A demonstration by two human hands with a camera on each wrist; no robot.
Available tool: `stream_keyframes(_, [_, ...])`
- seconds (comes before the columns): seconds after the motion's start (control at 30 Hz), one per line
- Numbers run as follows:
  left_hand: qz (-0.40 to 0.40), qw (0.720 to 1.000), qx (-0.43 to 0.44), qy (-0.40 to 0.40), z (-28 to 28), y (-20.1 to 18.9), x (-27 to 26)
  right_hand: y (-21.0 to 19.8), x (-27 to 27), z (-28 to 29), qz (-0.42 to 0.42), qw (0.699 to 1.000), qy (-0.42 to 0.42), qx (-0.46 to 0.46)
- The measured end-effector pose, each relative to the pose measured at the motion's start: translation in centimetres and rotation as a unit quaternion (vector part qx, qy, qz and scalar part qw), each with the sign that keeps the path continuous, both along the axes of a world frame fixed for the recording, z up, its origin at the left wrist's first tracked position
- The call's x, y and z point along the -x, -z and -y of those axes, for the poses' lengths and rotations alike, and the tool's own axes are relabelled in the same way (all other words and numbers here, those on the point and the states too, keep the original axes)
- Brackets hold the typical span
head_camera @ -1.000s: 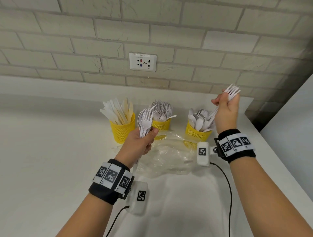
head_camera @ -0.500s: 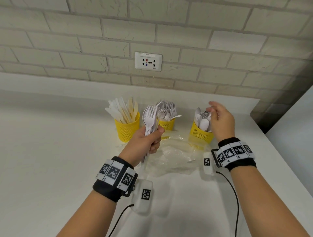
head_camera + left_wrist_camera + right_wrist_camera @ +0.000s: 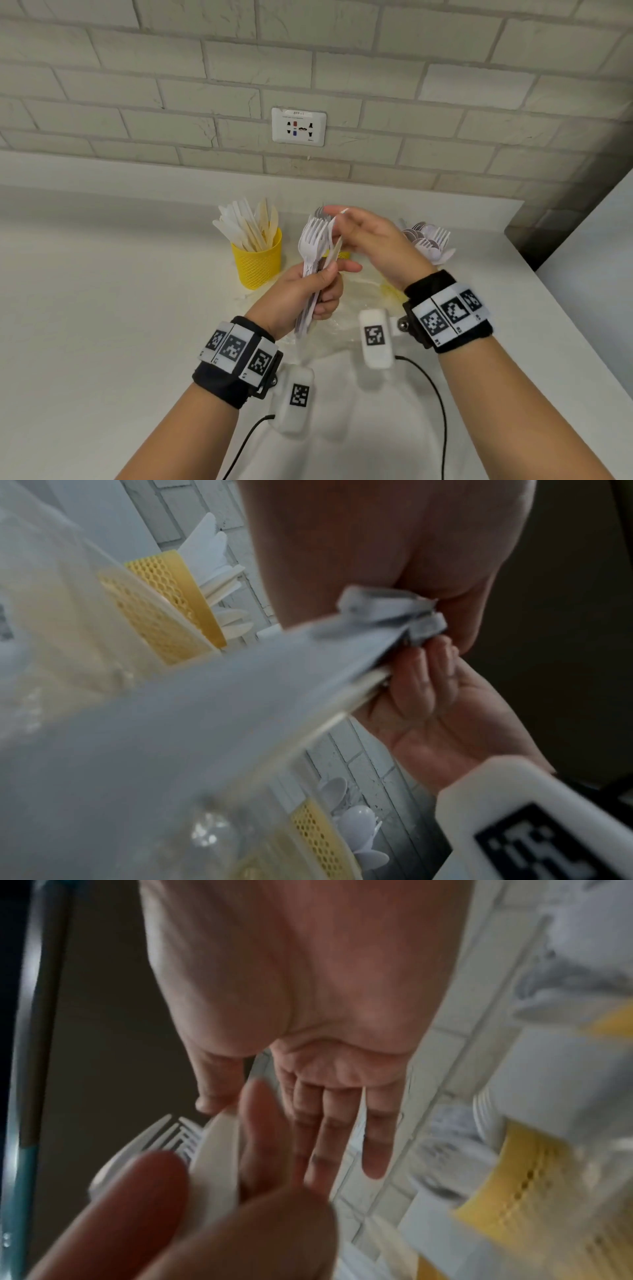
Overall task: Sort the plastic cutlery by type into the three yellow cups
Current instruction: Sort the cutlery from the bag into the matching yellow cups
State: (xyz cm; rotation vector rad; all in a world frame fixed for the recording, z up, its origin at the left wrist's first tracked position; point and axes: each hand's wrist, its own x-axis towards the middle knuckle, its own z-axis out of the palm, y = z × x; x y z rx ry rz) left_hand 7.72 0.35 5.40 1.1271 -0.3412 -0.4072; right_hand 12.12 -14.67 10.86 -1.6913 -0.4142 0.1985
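My left hand [image 3: 329, 291] grips a bunch of white plastic forks [image 3: 313, 236] upright over the counter. My right hand [image 3: 342, 219] has reached across and pinches a white knife [image 3: 334, 248] at the bunch's right side; the right wrist view shows the knife [image 3: 219, 1150] between thumb and forefinger. The left yellow cup [image 3: 257, 263] holds knives. Only a sliver of the middle cup [image 3: 343, 255] shows behind my hands. The right cup [image 3: 318, 840] holds spoons [image 3: 423, 236], with some forks [image 3: 442, 236] among them.
A crumpled clear plastic bag [image 3: 342, 308] lies on the white counter [image 3: 102, 308] in front of the cups. A brick wall with a socket plate [image 3: 298, 126] stands behind. The counter ends at the right [image 3: 565, 308], beside a dark gap.
My right hand, which held forks high over the right cup, lowered to that cup, let them go, and has swung left to the bunch in my left hand.
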Motion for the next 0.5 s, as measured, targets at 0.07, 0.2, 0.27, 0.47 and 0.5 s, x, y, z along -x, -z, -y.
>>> stream_keyframes(0.07, [-0.01, 1.0, 0.019, 0.023, -0.1, -0.2, 0.1, 0.0, 0.4, -1.2, -0.043, 0.997, -0.032, -0.059])
stream_keyframes(0.2, [-0.017, 0.999, 0.029, 0.018, -0.7, -0.3, 0.0, -0.1, 0.4, -2.0, -0.05, 0.994, -0.046, -0.087])
stream_keyframes(0.27, [-0.022, 0.999, 0.026, 0.004, -0.8, -0.3, -0.1, -0.2, 0.2, -2.2, -0.022, 0.995, -0.017, -0.098])
stream_keyframes(0.47, [-0.022, 0.999, 0.009, -0.023, -0.5, -0.4, -0.2, 0.0, -0.1, -2.0, 0.006, 0.992, 0.029, -0.122])
stream_keyframes(0.5, [-0.02, 1.0, 0.007, -0.021, -0.5, -0.4, -0.3, -0.1, 0.1, -2.0, -0.01, 0.992, 0.006, -0.124])
